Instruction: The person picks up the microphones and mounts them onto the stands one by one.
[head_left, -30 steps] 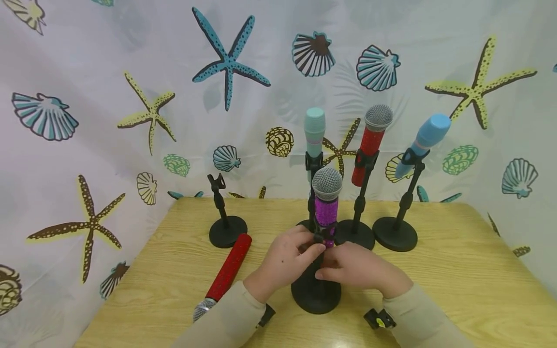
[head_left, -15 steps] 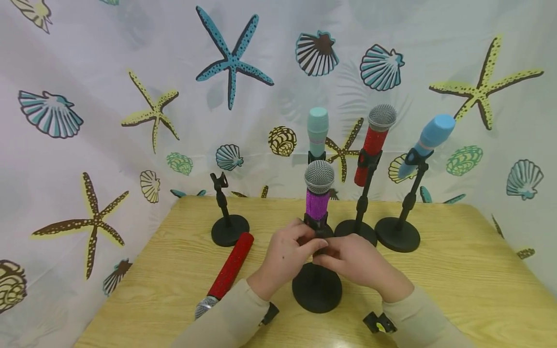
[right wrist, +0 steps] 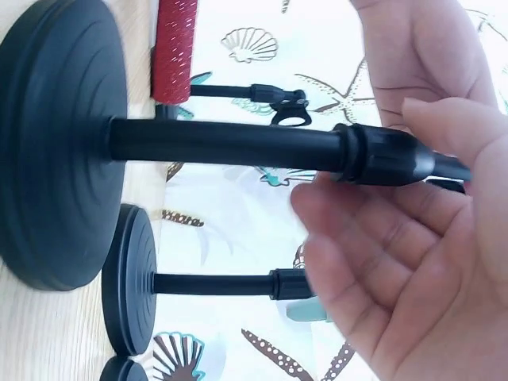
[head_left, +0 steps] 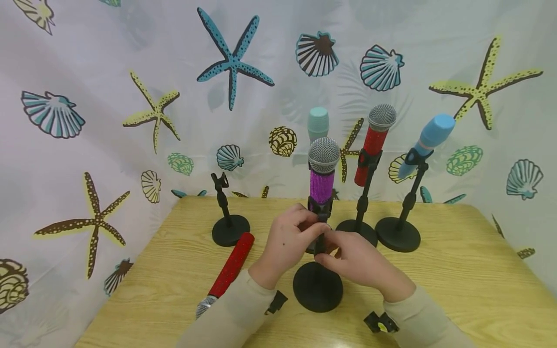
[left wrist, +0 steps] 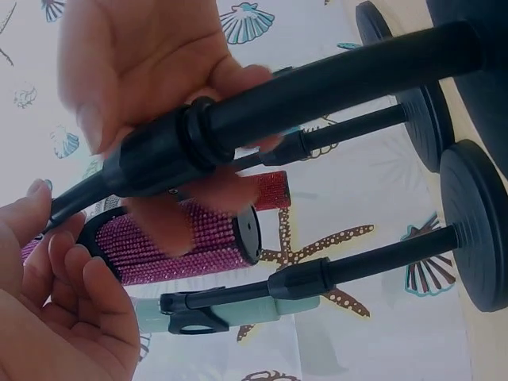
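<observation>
A white cloth printed with starfish and seashells (head_left: 183, 38) hangs behind a pale wood-grain table (head_left: 470, 270). Near the middle of that table, in front of the others, stands a black microphone stand (right wrist: 226, 141), its pole upright and its round base (head_left: 318, 290) flat on the wood. The purple microphone (head_left: 322, 188) in its clip points grille-up, its long axis nearly vertical, though the left wrist view shows it angled slightly from the pole. Its body glitters with rows of small purple studs, the ball grille (head_left: 324, 153) is silver mesh, and a black cap closes the lower end. The left hand (head_left: 287, 241) pinches the thin upper rod just below the clip; the right hand (head_left: 354, 256) curls its fingers about the thicker collar lower down. Directly behind, a mint-green microphone (head_left: 318, 122) is partly hidden on its own stand; to the right are a red microphone (head_left: 373, 145) and a blue microphone (head_left: 435, 133), both tilted in their clips. Left of the hands, a second red microphone (head_left: 232, 263) lies diagonally, its grille end towards the person beside the left sleeve (head_left: 232, 309), and behind it is a shorter stand (head_left: 225, 208).
</observation>
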{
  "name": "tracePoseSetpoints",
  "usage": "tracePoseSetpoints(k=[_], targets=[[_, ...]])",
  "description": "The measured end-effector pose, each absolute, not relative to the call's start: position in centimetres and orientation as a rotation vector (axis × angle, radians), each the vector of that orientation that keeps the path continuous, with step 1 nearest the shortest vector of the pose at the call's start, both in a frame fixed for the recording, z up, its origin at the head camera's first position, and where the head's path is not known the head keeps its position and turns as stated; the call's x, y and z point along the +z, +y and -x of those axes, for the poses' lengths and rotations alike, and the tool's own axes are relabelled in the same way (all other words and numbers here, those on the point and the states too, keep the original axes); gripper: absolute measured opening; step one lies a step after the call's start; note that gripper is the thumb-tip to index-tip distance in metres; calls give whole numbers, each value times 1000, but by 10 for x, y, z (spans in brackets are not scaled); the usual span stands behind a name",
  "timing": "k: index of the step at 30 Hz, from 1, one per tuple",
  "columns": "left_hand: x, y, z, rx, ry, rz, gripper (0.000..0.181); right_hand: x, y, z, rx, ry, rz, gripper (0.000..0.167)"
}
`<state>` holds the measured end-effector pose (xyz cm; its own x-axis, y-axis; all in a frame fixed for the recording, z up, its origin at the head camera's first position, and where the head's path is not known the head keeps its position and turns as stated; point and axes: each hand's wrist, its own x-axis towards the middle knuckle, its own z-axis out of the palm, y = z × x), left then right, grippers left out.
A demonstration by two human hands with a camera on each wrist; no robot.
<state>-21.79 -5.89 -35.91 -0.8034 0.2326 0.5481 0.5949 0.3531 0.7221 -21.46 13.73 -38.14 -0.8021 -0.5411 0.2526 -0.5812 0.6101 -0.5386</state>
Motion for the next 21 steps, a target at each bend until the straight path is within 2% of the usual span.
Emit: tracePoseSetpoints(k=[5,7,13,15,17,21], targets=[[-358,-58,218,-1435,-2241,749,15,-382,138,215,1045,-2695,-1005,6],[-358,-58,218,-1433,-2229,756,15,-383,137,215,1034,-2687,-970,8],[-357,-58,219,-1392,-2197,769,11,-386,128,213,967,-2734,-799,42],[-357,-58,219,-1391,-2193,771,10,-385,129,213,997,-2749,-820,45],[-357,-57,219,-1405,-2196,770,11,-383,134,213,1041,-2742,-915,40],[-357,-57,219,-1437,-2207,764,14,-380,142,215,1062,-2697,-1072,16]])
